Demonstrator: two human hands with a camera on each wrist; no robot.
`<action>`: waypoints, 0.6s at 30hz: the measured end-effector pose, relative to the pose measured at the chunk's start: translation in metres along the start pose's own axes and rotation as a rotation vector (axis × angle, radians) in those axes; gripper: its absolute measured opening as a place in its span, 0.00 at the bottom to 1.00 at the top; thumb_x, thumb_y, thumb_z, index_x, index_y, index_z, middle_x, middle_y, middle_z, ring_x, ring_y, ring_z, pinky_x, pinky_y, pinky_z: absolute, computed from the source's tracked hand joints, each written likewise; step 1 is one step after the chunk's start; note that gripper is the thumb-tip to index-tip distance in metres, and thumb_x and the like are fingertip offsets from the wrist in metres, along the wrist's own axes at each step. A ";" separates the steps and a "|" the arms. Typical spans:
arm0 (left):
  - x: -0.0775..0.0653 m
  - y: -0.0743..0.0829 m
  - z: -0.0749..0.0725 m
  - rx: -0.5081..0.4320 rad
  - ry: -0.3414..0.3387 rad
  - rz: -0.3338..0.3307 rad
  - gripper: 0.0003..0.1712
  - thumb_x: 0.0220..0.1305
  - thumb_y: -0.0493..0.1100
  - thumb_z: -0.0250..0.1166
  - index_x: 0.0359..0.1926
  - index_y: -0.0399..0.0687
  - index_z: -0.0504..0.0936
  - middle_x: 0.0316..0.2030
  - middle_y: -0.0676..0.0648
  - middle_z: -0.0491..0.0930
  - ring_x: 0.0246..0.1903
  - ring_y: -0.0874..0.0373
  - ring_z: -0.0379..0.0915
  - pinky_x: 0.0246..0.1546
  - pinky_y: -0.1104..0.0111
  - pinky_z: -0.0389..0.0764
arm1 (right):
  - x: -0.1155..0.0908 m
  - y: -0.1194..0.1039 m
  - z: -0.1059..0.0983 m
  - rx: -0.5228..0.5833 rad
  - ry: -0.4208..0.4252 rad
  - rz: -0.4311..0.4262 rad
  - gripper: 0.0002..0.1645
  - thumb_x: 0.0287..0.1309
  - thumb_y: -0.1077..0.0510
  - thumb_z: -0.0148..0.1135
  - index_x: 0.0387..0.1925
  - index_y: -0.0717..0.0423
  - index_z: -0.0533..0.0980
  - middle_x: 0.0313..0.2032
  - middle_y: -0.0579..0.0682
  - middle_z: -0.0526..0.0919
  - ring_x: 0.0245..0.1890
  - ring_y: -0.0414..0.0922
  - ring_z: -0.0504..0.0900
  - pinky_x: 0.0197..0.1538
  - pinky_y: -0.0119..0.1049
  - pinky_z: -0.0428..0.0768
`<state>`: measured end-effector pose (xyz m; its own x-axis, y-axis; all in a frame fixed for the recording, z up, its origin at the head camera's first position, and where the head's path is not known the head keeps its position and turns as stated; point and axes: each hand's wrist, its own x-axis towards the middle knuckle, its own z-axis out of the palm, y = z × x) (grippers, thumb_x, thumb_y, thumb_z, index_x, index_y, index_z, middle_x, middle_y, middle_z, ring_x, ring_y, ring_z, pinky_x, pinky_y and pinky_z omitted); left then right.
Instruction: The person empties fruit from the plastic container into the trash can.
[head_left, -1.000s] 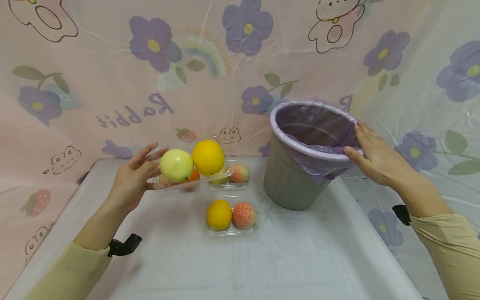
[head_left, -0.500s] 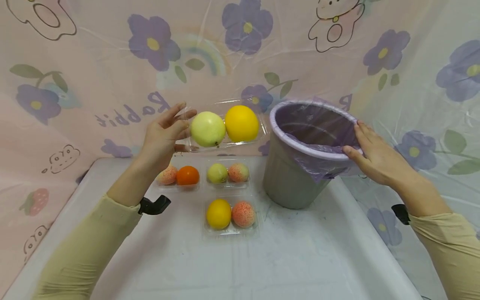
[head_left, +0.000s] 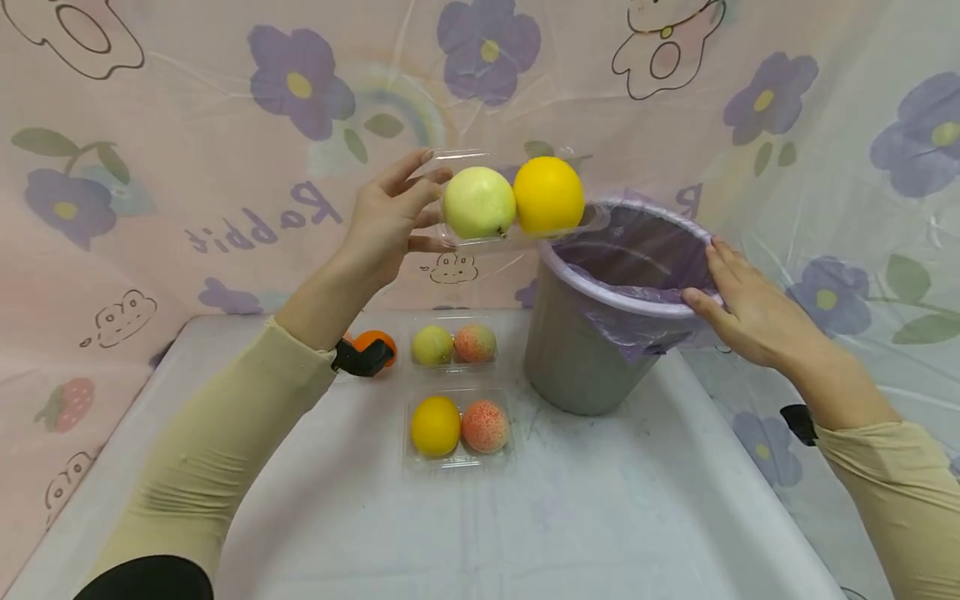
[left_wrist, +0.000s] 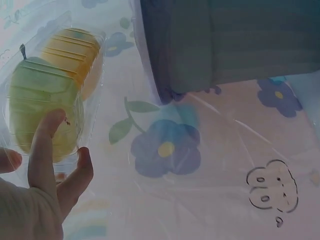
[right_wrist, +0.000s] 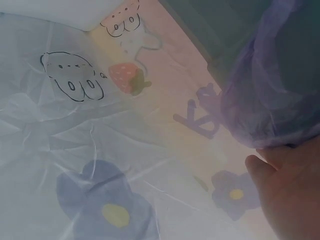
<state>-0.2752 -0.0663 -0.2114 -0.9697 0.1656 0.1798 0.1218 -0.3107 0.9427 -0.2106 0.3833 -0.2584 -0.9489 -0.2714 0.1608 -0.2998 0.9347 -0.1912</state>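
One orange fruit [head_left: 380,340] sits at left, at the back of the desk [head_left: 600,500], partly hidden by the black wrist band [head_left: 365,359]. Two fruits, one small green fruit [head_left: 432,345] and one mottled fruit [head_left: 475,343], occupy the back container [head_left: 453,368]. Two, one amber fruit [head_left: 435,426] and one speckled pink fruit [head_left: 485,426], occupy the front container [head_left: 461,463]. Two, one pale green fruit [head_left: 478,202] and one bright yellow fruit [head_left: 549,197], occupy the raised container [head_left: 476,242], clear plastic, well above the desk; it overlaps the bin's left rim in the head view. One grey bin [head_left: 573,358] stands at right, one purple liner [head_left: 633,333] folded over its rim.

Left grip [head_left: 386,221]: arm extended forward and upward; fingers spread and curved about the raised container's left end, holding it. Right grip [head_left: 750,308]: arm angled in from the right; fingers extended, thumb apart, resting on the lined rim.
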 end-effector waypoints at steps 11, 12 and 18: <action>0.033 -0.004 0.056 0.048 -0.085 -0.010 0.40 0.71 0.32 0.59 0.79 0.66 0.65 0.66 0.49 0.77 0.47 0.41 0.82 0.30 0.58 0.91 | 0.000 0.000 0.001 -0.002 0.000 0.001 0.50 0.80 0.39 0.40 0.80 0.70 0.38 0.82 0.65 0.33 0.80 0.67 0.36 0.81 0.58 0.35; 0.035 -0.006 0.060 0.057 -0.098 -0.011 0.41 0.71 0.32 0.59 0.79 0.67 0.65 0.65 0.50 0.77 0.47 0.41 0.82 0.31 0.57 0.91 | 0.000 0.000 0.001 -0.003 -0.002 0.004 0.50 0.80 0.38 0.40 0.80 0.69 0.37 0.82 0.65 0.33 0.80 0.67 0.36 0.81 0.58 0.35; 0.046 -0.012 0.081 0.106 -0.171 -0.026 0.38 0.71 0.33 0.59 0.78 0.64 0.66 0.69 0.51 0.74 0.41 0.46 0.82 0.32 0.54 0.91 | 0.001 -0.001 0.001 -0.008 -0.013 0.016 0.50 0.80 0.38 0.39 0.81 0.68 0.36 0.82 0.63 0.32 0.80 0.67 0.35 0.81 0.59 0.35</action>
<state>-0.3041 0.0213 -0.1914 -0.9236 0.3318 0.1919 0.1277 -0.2058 0.9702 -0.2111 0.3825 -0.2588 -0.9549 -0.2589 0.1456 -0.2835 0.9407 -0.1862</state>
